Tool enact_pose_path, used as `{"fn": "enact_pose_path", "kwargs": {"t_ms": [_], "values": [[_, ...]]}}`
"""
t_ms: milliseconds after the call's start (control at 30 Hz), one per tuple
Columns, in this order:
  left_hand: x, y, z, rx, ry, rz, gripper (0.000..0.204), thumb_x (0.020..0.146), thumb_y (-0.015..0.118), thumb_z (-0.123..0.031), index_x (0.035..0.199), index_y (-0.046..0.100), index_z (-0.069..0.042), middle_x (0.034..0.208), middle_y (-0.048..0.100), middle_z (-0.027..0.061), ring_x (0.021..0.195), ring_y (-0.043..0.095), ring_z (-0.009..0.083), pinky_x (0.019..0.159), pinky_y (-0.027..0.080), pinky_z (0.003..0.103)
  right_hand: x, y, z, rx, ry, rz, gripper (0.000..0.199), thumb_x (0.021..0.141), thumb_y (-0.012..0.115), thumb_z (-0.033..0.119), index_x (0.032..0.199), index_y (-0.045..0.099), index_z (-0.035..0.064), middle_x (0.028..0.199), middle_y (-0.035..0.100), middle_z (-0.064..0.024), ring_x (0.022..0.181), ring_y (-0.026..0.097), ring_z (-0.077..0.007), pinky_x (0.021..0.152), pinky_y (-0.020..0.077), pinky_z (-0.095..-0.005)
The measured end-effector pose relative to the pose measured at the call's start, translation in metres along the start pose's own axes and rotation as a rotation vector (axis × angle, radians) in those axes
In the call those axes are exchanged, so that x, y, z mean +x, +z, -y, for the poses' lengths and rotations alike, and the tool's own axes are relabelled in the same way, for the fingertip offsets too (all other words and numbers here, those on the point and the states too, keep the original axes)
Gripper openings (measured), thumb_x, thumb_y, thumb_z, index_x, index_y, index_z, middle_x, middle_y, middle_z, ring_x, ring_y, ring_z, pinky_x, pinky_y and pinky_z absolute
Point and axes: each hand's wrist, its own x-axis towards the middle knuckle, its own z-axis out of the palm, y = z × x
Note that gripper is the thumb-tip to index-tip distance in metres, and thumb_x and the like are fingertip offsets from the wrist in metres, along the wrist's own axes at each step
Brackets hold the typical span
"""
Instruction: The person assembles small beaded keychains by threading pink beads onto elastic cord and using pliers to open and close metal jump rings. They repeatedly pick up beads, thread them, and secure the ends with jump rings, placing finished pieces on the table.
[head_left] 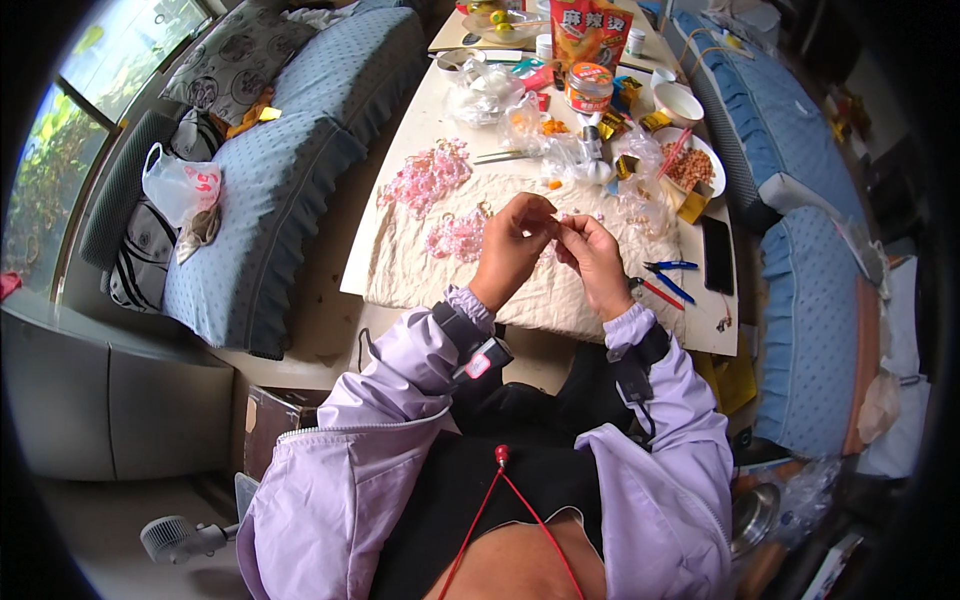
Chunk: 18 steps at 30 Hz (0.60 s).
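Observation:
Over a cream cloth (400, 272) on the table, my left hand (512, 243) and my right hand (594, 264) meet with thumbs and fingers pinched together. Whatever they hold between the fingertips is too small to make out. Left of my left hand lies a small heap of pink beaded strands (456, 238), with a larger pink beaded heap (428, 180) farther back. Just right of my right hand are blue-handled pliers (672, 283) and a red-handled tool (660, 293).
A black phone (717, 255) lies near the table's right edge. Farther back stand a plate of peanuts (688, 168), a white bowl (679, 104), an orange-labelled jar (588, 88), a red food pouch (590, 38) and clear plastic bags (485, 95). Blue-covered sofas (270, 190) flank the table.

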Motion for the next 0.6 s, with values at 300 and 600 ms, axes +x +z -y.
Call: {"fn": "enact_pose_path", "kwargs": {"t_ms": [300, 600], "values": [[0.009, -0.003, 0.011, -0.143, -0.077, 0.027, 0.022, 0.087, 0.067, 0.007, 0.105, 0.057, 0.000, 0.093, 0.066, 0.0049, 0.085, 0.065, 0.0116, 0.077, 0.054, 0.025, 0.006, -0.001, 0.001, -0.030, 0.005, 0.000, 0.009, 0.097, 0.058, 0.010, 0.105, 0.057, 0.0051, 0.092, 0.063, -0.0006, 0.075, 0.056, -0.0064, 0.069, 0.0459, -0.0206], [0.009, -0.005, 0.011, -0.213, -0.147, 0.022, 0.021, 0.087, 0.068, 0.006, 0.105, 0.057, 0.000, 0.094, 0.066, 0.0054, 0.086, 0.066, 0.0118, 0.077, 0.054, 0.024, 0.004, -0.002, 0.001, -0.017, -0.011, 0.003, 0.009, 0.096, 0.057, 0.009, 0.103, 0.057, 0.0036, 0.093, 0.064, -0.0025, 0.078, 0.059, -0.0079, 0.071, 0.0496, -0.0224]]}}
